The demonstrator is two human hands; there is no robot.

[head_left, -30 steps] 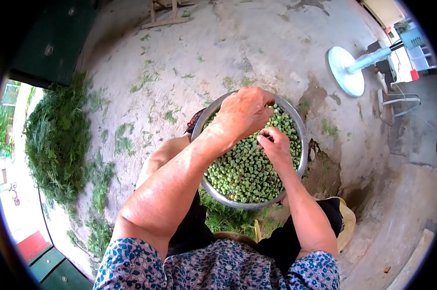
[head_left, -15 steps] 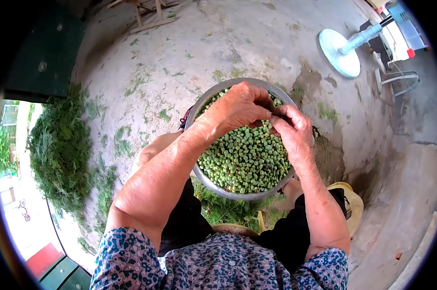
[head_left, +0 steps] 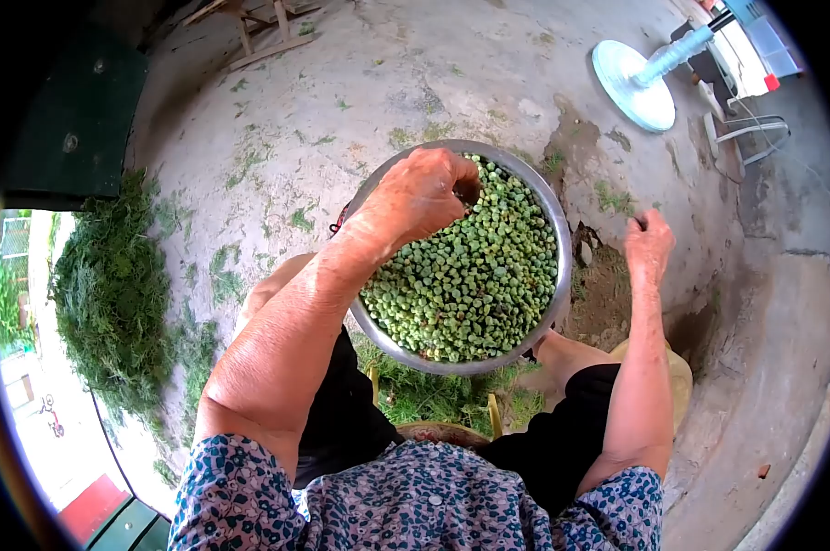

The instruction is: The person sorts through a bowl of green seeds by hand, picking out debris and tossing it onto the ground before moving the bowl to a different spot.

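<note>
A round metal basin (head_left: 563, 275) sits in front of me, heaped with small green knobbly cones (head_left: 474, 294), some browned. Over the basin's upper left part is my left hand (head_left: 424, 193), its fingers curled down and closed close above the cones. What is in those fingertips, if anything, is hidden. Out to the right, past the basin's rim, my right hand (head_left: 649, 246) is raised over the floor with its fingers bent into a closed shape. I cannot make out whether it holds something small.
Green feathery sprigs (head_left: 112, 303) are piled at the left, with more under the basin (head_left: 433, 390). Bits of green litter the concrete floor (head_left: 341, 83). A wrapped fan base (head_left: 635, 87) stands at the upper right, a wooden stand (head_left: 263, 37) at the upper left. Yellow objects are near my legs.
My two hands, together over the basin before, are now apart. The right one has swung out to the right beyond the rim; the left one has shifted slightly left and lower.
</note>
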